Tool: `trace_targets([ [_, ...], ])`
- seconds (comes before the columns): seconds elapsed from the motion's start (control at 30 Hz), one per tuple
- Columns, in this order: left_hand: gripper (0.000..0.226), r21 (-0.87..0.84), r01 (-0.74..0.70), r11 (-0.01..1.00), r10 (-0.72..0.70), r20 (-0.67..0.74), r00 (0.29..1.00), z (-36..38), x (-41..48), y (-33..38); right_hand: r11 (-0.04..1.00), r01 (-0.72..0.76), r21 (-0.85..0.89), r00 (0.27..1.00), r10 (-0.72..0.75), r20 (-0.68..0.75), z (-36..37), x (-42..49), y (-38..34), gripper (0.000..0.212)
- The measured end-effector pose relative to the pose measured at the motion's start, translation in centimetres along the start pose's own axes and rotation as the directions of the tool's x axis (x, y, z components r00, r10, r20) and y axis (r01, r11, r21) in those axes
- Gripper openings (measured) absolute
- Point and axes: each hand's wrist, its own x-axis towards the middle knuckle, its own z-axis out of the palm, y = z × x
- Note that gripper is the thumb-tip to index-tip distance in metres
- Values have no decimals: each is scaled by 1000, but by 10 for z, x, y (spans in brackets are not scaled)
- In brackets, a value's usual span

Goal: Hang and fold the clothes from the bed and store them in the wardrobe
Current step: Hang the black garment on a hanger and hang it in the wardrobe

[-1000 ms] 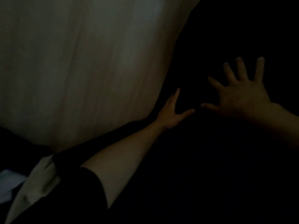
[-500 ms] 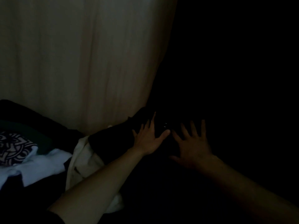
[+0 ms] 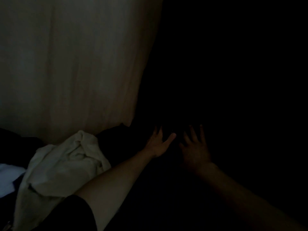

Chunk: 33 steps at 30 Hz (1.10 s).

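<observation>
Lying fingers spread, the left hand [image 3: 158,145] and right hand [image 3: 195,151] were laid side by side on a dark garment [image 3: 120,140]. A crumpled white garment [image 3: 66,161] was seen left of the left fingers.

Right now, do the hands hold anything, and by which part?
Nothing is held: the left hand and the right hand are both open, fingers spread.

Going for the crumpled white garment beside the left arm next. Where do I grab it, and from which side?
I'd take the bunched ridge at the far end of the white garment, coming from above with the left hand, which lies nearer. The ridge stands proud of the heap, easy to pinch; the nearer part lies flatter, partly hidden by the forearm.
</observation>
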Motion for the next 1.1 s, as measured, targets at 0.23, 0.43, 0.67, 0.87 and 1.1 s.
trace_targets([
  [0.23,88,-53,-58,997,55,-59,997,-22,-40,-9,988,-58,144,994,71,-84,-25,-16,-29,81],
  [0.43,75,-71,-128,989,119,-128,985,-24,-61,-14,971,-113,210,971,153,-185,-34,-37,-49,97],
  [0.67,65,38,-126,991,131,-138,982,-21,-68,-19,942,-81,326,944,177,-278,-21,-50,-53,118],
  [0.87,69,321,-29,947,95,-192,977,-16,-85,-8,922,14,387,950,109,-293,-19,-70,-51,116],
  [1.1,70,430,95,898,13,-242,970,-22,-130,6,954,20,299,962,63,-265,-30,-101,-51,94],
])
